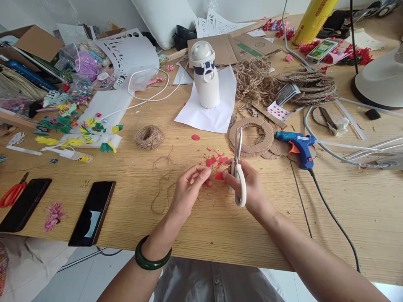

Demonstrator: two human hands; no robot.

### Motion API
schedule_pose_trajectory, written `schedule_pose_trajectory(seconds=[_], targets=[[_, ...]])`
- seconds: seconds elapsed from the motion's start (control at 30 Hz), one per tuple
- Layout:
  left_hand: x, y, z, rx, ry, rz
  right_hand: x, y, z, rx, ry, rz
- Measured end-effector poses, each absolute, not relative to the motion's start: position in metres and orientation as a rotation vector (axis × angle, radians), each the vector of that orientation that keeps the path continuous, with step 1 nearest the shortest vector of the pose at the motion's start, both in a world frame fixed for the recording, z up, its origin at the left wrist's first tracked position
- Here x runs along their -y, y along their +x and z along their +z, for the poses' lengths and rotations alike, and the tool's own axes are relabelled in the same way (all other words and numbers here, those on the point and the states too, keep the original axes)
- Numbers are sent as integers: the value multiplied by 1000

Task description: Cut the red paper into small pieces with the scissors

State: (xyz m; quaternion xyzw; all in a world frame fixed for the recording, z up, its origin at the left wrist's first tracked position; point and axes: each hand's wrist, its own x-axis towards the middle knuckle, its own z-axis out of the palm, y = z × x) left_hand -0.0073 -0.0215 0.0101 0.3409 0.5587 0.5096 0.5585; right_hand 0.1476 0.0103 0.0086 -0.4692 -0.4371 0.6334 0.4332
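Note:
My right hand (pixel 252 184) is wrapped round a pair of scissors (pixel 241 178) with white handles, the blades pointing up and away from me. At its thumb and fingertips is a small red piece of paper (pixel 219 175). Close by on the left, my left hand (pixel 190 184) is closed in a pinch; whatever lies between its fingertips is too hidden to name. Red paper scraps (pixel 217 160) lie scattered on the table just beyond both hands. A round red piece (pixel 195 137) rests farther up.
A twine ball (pixel 149 137) trails loose string beside my left hand. Beyond the scissors lie a cardboard ring (pixel 233 136) and a blue glue gun (pixel 297 144) with its cord. A white bottle (pixel 206 84) stands on paper. Two phones (pixel 91 214) (pixel 25 205) lie at left.

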Motion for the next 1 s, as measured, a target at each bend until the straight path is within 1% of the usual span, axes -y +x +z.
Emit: schedule_pose_trajectory(seconds=[0.13,0.47,0.6,0.73,0.9,1.0], targets=[[24,-1,7,-1297,892,1112,-10,148,10,1103,-1177,1561],[20,3,5,-1292,911,1125,-10,147,12,1082,-1182,1589],[12,4,9,-1333,819,1230,-10,148,15,1149,-1200,1555],[0,3,18,-1282,694,1375,-11,149,17,1265,-1116,1568],[-8,5,25,-1218,613,1460,-8,152,18,1461,-1089,1619],[-7,6,24,-1203,572,1492,-6,153,17,1486,-1112,1635]])
